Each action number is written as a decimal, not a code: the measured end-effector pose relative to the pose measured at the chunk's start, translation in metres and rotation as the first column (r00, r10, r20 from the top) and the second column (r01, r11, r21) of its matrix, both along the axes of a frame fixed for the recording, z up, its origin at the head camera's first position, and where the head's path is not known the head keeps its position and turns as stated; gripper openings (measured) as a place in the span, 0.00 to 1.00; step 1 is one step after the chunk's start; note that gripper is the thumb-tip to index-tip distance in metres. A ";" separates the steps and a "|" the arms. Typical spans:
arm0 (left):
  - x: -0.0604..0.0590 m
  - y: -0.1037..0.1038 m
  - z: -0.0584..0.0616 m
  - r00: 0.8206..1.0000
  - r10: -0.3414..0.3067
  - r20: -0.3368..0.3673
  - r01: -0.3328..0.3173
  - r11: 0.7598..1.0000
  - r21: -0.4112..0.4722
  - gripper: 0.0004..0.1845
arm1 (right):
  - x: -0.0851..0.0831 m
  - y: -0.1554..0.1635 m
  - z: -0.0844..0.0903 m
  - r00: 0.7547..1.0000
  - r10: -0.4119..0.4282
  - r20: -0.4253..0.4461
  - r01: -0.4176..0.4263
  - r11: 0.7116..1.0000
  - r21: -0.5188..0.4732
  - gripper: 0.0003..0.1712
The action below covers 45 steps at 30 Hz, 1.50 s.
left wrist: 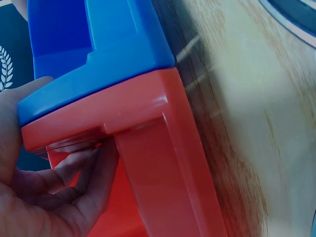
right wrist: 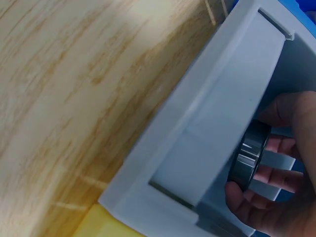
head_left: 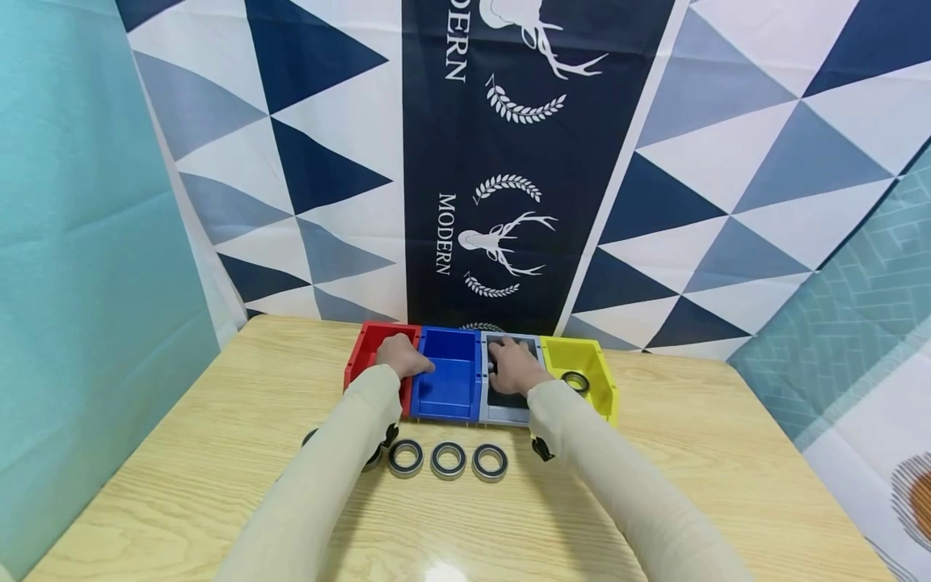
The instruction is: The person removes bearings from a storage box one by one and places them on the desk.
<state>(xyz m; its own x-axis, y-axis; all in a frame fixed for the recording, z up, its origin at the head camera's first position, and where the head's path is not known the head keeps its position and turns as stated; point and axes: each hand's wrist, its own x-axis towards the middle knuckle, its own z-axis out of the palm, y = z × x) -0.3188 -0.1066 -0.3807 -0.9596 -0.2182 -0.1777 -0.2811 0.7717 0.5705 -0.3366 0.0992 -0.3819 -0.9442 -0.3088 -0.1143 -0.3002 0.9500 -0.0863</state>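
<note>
**Pinching a dark, glossy, ring-shaped metal bearing (right wrist: 248, 154) inside a pale grey plastic bin (right wrist: 212, 113)**

In the head view, four rigid, smooth-walled bins are forming a row at the far side of a pale wood-grained table (head_left: 182, 453). From left to right come a glossy red plastic bin (head_left: 355, 365), a deep blue plastic bin (head_left: 447, 388), the grey one and a bright yellow plastic bin (head_left: 570, 353). The left hand (head_left: 402, 356) is resting over the red bin, and the right hand (head_left: 515, 366) is dipping into the grey. Near the row, round bearings with steel rims and dark faces (head_left: 448, 474) are lying flat, some partly hiding behind the left sleeve's cream cloth (head_left: 313, 485). Another dark-faced steel bearing (head_left: 586, 384) is sitting in the yellow bin. Beyond, a creased fabric backdrop with navy, white and grey-blue triangles (head_left: 313, 65) is hanging.

In the left wrist view, the left hand is gripping the adjoining walls of the red and blue bins, its thumb lying on the blue side and its fingers curling inside the red. The plastic is looking stiff, its rounded lips offering a sure hold.

In the right wrist view, the right hand's fingers are pinching the bearing, which is showing its polished outer band to the camera. Whether it is touching the bin's floor, I cannot tell. It is probably weighing heavy for its size, hard and not fragile; the smooth band is likely proving slippery, so opposed fingertips around the rim are seeming the best hold.
</note>
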 end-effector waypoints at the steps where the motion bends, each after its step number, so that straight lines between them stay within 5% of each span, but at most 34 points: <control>1: 0.000 0.000 0.000 1.000 -0.001 0.002 0.001 1.000 0.003 0.22 | 0.000 0.000 0.001 1.000 0.001 -0.001 -0.001 1.000 -0.003 0.29; 21: 0.000 0.002 0.002 1.000 0.014 0.010 -0.014 1.000 0.018 0.24 | 0.009 0.008 0.021 0.987 0.110 -0.115 -0.114 0.993 -0.023 0.14; 45: 0.003 0.000 0.001 1.000 0.009 -0.007 -0.009 1.000 0.023 0.23 | 0.047 0.025 0.043 0.961 0.208 -0.184 -0.220 0.974 -0.047 0.16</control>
<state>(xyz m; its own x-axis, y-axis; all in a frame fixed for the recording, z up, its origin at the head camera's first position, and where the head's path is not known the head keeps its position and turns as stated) -0.3154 -0.1061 -0.3793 -0.9588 -0.2232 -0.1760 -0.2842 0.7560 0.5896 -0.2892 0.1239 -0.3385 -0.8584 -0.5073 0.0756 -0.5122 0.8557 -0.0741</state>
